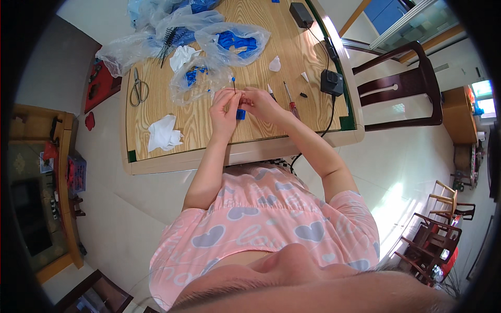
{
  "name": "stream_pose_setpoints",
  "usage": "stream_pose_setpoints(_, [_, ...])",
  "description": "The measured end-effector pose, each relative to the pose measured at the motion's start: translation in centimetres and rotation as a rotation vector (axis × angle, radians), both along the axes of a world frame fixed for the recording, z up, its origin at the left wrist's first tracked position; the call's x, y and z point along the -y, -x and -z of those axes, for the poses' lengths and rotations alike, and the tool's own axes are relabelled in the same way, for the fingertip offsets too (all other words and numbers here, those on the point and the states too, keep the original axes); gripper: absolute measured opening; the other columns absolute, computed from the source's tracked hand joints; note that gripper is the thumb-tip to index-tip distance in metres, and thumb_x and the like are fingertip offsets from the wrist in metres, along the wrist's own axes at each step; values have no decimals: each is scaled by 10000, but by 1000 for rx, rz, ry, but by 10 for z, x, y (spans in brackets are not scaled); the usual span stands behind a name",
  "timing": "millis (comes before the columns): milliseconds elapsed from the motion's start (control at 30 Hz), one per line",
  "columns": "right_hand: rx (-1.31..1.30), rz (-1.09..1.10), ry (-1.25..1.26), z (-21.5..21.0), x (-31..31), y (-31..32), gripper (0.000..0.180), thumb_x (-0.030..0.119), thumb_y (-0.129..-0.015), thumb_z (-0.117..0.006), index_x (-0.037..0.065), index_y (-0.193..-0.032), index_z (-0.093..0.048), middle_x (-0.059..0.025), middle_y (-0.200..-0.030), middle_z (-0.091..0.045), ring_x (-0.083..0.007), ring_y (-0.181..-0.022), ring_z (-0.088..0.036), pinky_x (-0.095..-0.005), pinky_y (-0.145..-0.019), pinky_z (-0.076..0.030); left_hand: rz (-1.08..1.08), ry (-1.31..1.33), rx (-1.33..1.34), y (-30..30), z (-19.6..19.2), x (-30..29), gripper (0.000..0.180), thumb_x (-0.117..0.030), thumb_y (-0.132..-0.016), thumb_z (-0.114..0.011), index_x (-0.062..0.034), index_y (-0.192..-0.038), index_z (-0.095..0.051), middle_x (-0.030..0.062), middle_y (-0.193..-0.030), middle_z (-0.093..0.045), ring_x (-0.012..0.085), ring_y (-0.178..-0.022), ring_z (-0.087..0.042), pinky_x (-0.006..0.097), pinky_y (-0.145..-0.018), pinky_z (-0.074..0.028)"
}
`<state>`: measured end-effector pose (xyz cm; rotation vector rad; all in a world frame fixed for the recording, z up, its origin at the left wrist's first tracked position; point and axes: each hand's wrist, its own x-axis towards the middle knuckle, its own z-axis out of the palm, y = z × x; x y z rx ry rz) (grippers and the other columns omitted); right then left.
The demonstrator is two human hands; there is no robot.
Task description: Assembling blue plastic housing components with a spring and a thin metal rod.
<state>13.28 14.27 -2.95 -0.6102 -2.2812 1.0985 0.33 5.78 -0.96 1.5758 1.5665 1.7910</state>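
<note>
My left hand (225, 108) and my right hand (257, 101) meet over the near part of the wooden table, fingertips almost touching. Between the closed left fingers a thin dark stem (234, 85) stands upright, with a small blue piece (233, 79) at its top. The right fingers are pinched beside it; whatever they hold is hidden. Just below the hands lies a small blue block (240, 114). Beyond them an open clear plastic bag (182, 89) holds small blue pieces. A screwdriver (293, 107) and a pen-like white and dark tool (271, 91) lie right of my right hand.
On the table (203, 143) are scissors (138, 89), a crumpled tissue (164, 133), a larger bag of blue pieces (237, 44), black wire-like stems (167, 46) and a small white bottle (274, 64). A black box-shaped device (331, 82) trails a cable over the right edge, near a wooden chair (399, 87).
</note>
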Motion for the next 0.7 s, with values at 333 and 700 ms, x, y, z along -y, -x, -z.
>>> stream_pose_setpoints(333, [-20,1,-31,2,1,0,224,50,-748,-674,32,-970,-653,-131,-800,-611,-293,-738,-614,-377,-667,-490,3,-3,-9,2,3,0,78,-25,-854,-621,19,-882,-680,107,-886,-661,241,-925,-596,333,-844,-458])
stream_pose_setpoints(700, [-17,16,35,-3,1,0,185,48,-749,-675,15,-929,-644,-130,-796,-606,-292,-734,-614,-373,-665,-488,-5,6,22,1,3,-2,108,-46,-888,-599,14,-872,-688,92,-916,-668,198,-940,-602,308,-858,-450])
